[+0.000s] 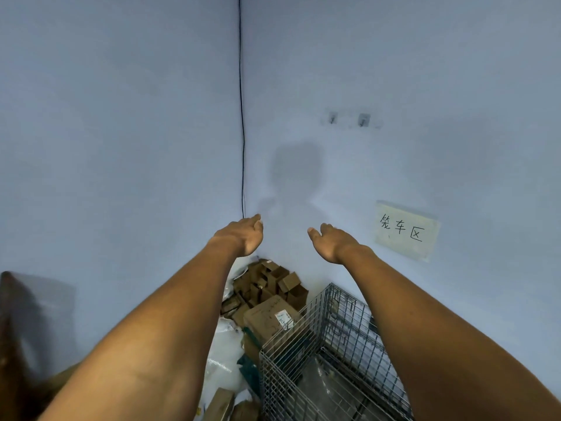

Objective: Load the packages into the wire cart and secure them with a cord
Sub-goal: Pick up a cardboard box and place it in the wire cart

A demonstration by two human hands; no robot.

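Observation:
Both my arms stretch forward toward the room's corner. My left hand (247, 235) and my right hand (329, 243) are held up with palms facing each other, fingers loosely apart, holding nothing. Below them a pile of brown cardboard packages (267, 287) lies on the floor in the corner, with a larger labelled box (270, 317) nearest the cart. The grey wire cart (328, 350) stands at the lower right, under my right forearm; what lies inside it is unclear. No cord for tying is in view.
Plastic-wrapped parcels (224, 357) and flat cardboard (221, 402) lie at the bottom centre. A thin black cable (242, 117) runs down the wall corner. Two wall hooks (349, 119) and a paper sign (405, 229) are on the right wall. A dark brown object (15, 329) sits at the left.

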